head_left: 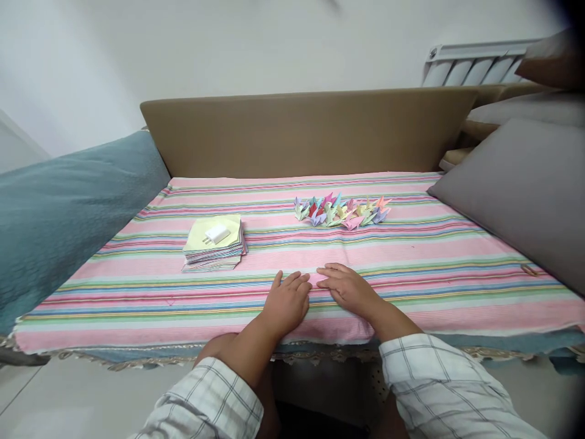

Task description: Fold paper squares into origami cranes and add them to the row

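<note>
My left hand (pixel 287 303) rests palm down on the striped cloth (pixel 150 332), its fingers stretched out and slightly apart. Across a small gap, my right hand (pixel 348 291) also lies flat, fingers extended toward the left hand. A plain pink patch (pixel 315 281) shows between the fingertips and breaks the stripes; it looks like a thin sheet of paper, but its edges are hard to make out. Beyond the right hand stands a cluster of several folded paper cranes (pixel 342 213) in many colours. To the left is a stack of square paper (pixel 214 249) with a white plug adapter (pixel 217 233) on top.
A brown sofa backrest (pixel 301 137) runs along the far side. The left end has a blue-green covered armrest (pixel 77 201), and grey cushions (pixel 521 189) lean at the right. A small brown loop (pixel 529 270) lies near the cushions. Behind is a white radiator (pixel 475 66).
</note>
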Action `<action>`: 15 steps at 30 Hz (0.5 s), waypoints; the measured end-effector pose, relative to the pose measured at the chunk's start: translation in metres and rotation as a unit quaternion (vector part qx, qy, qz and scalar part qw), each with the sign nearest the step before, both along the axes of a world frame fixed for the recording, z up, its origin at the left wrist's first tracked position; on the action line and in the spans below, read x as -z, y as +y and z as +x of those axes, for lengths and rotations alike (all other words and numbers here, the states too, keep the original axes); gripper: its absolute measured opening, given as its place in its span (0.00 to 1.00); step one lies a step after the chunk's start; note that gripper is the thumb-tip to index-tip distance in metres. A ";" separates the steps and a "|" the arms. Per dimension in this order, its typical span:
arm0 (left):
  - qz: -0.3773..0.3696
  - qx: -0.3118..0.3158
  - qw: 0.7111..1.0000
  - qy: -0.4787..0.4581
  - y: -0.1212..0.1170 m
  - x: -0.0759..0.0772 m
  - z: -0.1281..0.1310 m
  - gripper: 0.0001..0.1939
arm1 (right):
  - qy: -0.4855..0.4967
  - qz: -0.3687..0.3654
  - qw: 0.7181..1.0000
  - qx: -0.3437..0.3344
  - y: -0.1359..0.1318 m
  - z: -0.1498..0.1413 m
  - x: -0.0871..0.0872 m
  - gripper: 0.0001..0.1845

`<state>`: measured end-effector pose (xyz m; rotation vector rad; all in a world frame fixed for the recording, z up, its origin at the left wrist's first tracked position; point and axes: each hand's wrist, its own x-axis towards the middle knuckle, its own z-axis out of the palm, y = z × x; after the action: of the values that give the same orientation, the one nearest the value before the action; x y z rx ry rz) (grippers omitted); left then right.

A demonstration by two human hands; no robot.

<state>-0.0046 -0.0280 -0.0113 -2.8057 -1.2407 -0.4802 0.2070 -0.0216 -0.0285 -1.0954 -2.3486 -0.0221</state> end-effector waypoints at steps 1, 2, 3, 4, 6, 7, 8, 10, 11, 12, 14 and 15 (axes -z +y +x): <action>-0.005 -0.001 1.000 -0.002 0.000 -0.001 0.000 0.13 | 0.003 0.006 1.000 0.004 0.000 0.002 0.000 0.18; -0.009 -0.001 1.000 -0.002 0.000 -0.001 0.000 0.13 | 0.007 0.010 1.000 0.008 0.000 0.005 0.000 0.17; -0.012 -0.002 1.000 -0.003 0.000 -0.001 0.000 0.13 | 0.012 0.014 1.000 0.014 0.000 0.007 0.000 0.16; -0.015 -0.002 1.000 -0.004 0.000 -0.001 0.000 0.13 | 0.018 0.018 0.999 0.023 0.000 0.010 0.000 0.15; -0.017 -0.002 1.000 -0.007 0.000 -0.001 0.000 0.13 | 0.040 0.023 0.998 0.052 -0.001 0.013 -0.002 0.14; -0.018 -0.003 1.000 -0.008 0.000 -0.001 0.000 0.13 | 0.057 0.025 0.996 0.068 -0.002 0.012 -0.004 0.13; -0.018 -0.003 1.000 -0.008 0.000 -0.001 0.000 0.13 | 0.076 0.026 0.993 0.083 -0.003 0.011 -0.006 0.13; -0.019 -0.004 1.000 -0.010 0.000 0.000 0.001 0.13 | 0.114 0.027 0.988 0.096 -0.006 0.005 -0.011 0.13; -0.021 -0.005 1.000 -0.011 0.001 0.000 0.001 0.13 | 0.127 0.026 0.987 0.095 -0.007 0.000 -0.014 0.13; -0.023 -0.005 1.000 -0.012 0.001 0.000 0.001 0.13 | 0.129 0.023 0.988 0.085 -0.009 -0.005 -0.016 0.12; -0.029 -0.005 0.999 -0.013 0.001 0.000 0.001 0.14 | 0.125 0.012 0.990 0.063 -0.009 -0.016 -0.019 0.11; -0.033 -0.005 0.999 -0.014 0.000 0.000 0.001 0.14 | 0.119 0.003 0.991 0.057 -0.008 -0.021 -0.019 0.11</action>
<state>-0.0038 -0.0276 -0.0111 -2.8553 -1.2989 -0.4886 0.1857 -0.0298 -0.0096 -1.1602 -2.0720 0.0568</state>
